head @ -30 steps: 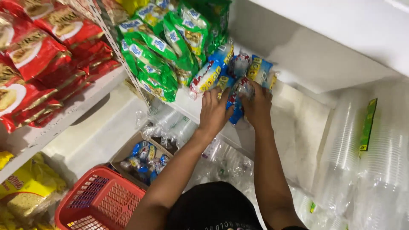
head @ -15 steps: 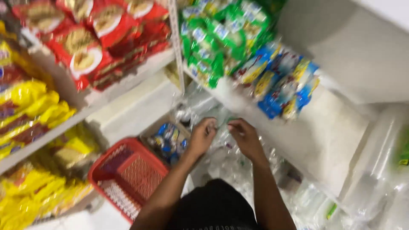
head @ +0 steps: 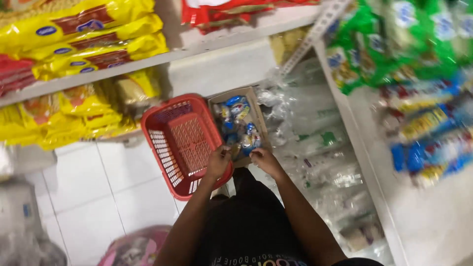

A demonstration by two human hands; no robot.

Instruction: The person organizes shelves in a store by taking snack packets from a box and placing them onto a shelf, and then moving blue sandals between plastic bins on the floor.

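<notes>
Down at floor level, both hands reach into an open brown cardboard box (head: 240, 123) that holds small blue and white wrapped packets (head: 236, 116). The box stands on the white tiled floor (head: 118, 187), touching the right side of a red plastic lattice basket (head: 180, 143). The left hand (head: 218, 160) sits at the box's near edge with fingers curled onto a packet; the right hand (head: 263, 158) is just beside it, fingers bent together, though motion blur hides whether it grips anything. A loose pinch on slick wrappers could likely let packets slip and scatter. Crinkled clear plastic bags (head: 315, 148) crowd the right side, so a dropped packet might vanish among them.
</notes>
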